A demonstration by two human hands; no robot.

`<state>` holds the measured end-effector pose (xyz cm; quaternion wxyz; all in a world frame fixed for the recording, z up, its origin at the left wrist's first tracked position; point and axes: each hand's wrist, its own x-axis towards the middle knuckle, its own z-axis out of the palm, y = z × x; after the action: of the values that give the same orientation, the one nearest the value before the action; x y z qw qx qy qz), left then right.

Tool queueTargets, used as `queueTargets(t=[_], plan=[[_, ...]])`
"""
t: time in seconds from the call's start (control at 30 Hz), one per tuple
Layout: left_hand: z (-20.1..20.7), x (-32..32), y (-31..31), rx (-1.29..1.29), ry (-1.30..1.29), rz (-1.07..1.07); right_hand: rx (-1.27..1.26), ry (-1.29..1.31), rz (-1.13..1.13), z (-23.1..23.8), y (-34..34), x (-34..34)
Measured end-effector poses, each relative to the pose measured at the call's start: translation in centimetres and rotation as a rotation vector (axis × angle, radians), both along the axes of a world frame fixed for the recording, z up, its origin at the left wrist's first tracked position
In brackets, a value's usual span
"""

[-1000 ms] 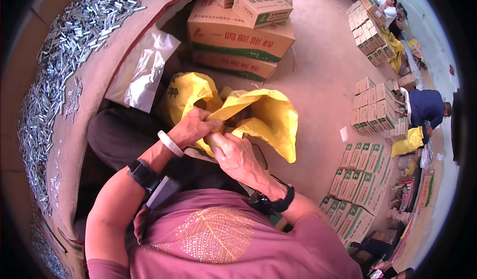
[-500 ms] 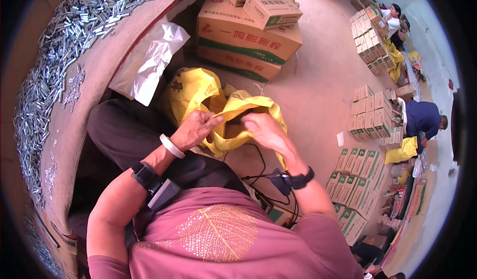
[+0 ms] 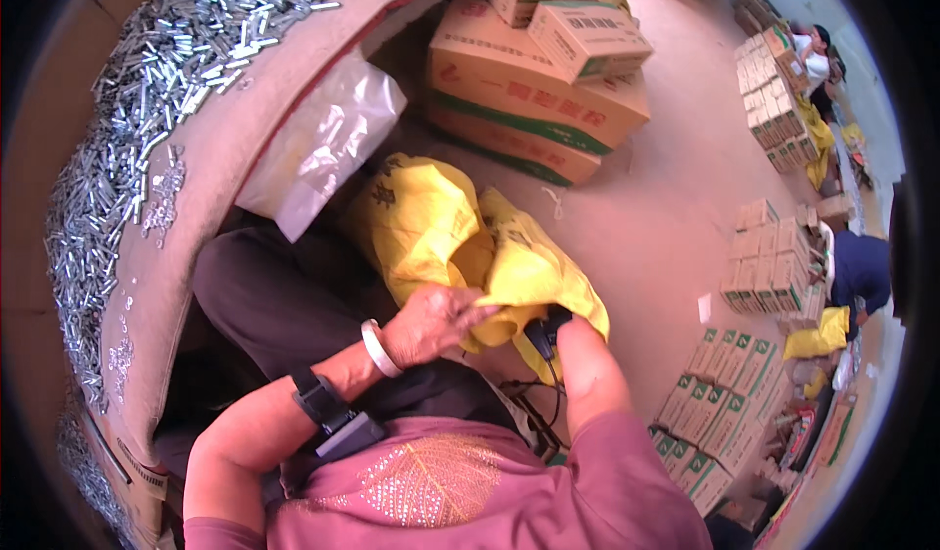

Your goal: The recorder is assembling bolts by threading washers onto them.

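A yellow woven sack [image 3: 534,261] lies bunched in front of my lap, with dark print on its left part. My left hand [image 3: 434,323] is closed on the near edge of its mouth, fingers pinching the fabric. My right forearm [image 3: 590,366] reaches into the sack up to the wristband [image 3: 543,333]. The right hand itself is hidden inside, so its fingers and anything they hold do not show. A clear plastic bag [image 3: 328,143] hangs over the bench edge to the left of the sack.
A bench [image 3: 211,153] on the left bears a heap of small metal sleeves [image 3: 186,80] and some washers [image 3: 162,197]. Large cartons [image 3: 529,95] with smaller boxes on top stand beyond the sack. Boxes [image 3: 720,393] are stacked at right; two people work farther off.
My right hand has gone from the sack's mouth down inside it, out of sight. My left hand still grips the rim. The view has shifted, so the surroundings appear farther right and lower.
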<state>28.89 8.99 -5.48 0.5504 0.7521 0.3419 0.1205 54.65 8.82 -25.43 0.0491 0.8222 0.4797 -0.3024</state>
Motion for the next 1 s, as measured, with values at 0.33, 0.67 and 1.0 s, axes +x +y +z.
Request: queueTargets(t=[0.33,0.67,1.0], plan=[[-0.8,0.4,-0.3,0.216,-0.047,-0.134,-0.042,-0.013,-0.084,-4.6,-1.7,-1.5],[1.5,2.2,-1.2,0.377,0.027,-0.187,-0.034,0.016,-0.141,-5.8,-3.1,-1.6],[1.6,1.9,0.4,0.191,0.046,-0.218,-0.032,0.024,-0.171,-6.6,-3.8,-1.6]])
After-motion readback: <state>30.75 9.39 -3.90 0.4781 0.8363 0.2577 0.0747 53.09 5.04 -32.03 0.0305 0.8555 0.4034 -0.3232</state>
